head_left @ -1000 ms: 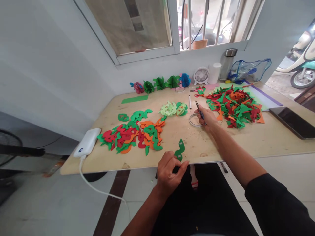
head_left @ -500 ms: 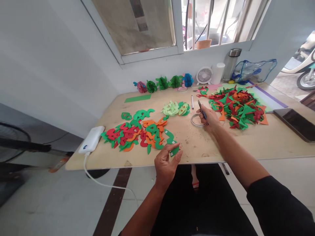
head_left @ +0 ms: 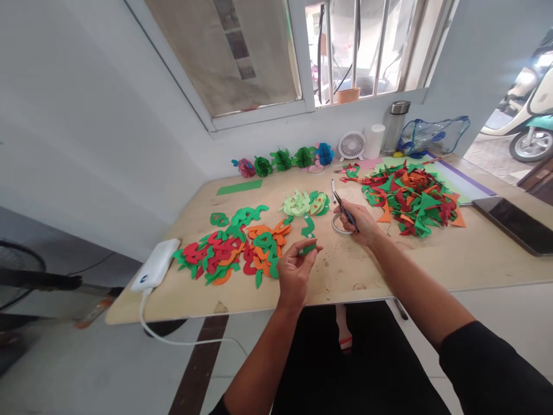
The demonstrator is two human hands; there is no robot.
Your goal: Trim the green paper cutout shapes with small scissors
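My left hand (head_left: 295, 274), near the table's front edge, pinches a wavy green paper cutout (head_left: 307, 226) between thumb and fingers. Small white patches show on the cutout, and its lower end is partly behind my fingers. Dark pointed tweezers (head_left: 347, 214) are gripped in my right hand (head_left: 362, 223), tips up and to the left, a short way apart from the cutout. Under them lies a whitish ring (head_left: 339, 226), perhaps a tape roll, partly covered by the hand. Left of my left hand spreads a pile of red, green and orange cutouts (head_left: 224, 251).
Paper scraps (head_left: 415, 193) are heaped at the right, beside a phone (head_left: 516, 222). Pale green cutouts (head_left: 296, 203) and a pen (head_left: 333, 190) lie mid-table. Paper figures (head_left: 281, 159), a small fan (head_left: 351, 145) and a bottle (head_left: 395, 127) line the wall. A power bank (head_left: 156, 265) sits left.
My left hand has turned the green cutout up and lifted it off the pile's right side, toward the tweezers. My right hand still holds the tweezers. The whole view has shifted slightly.
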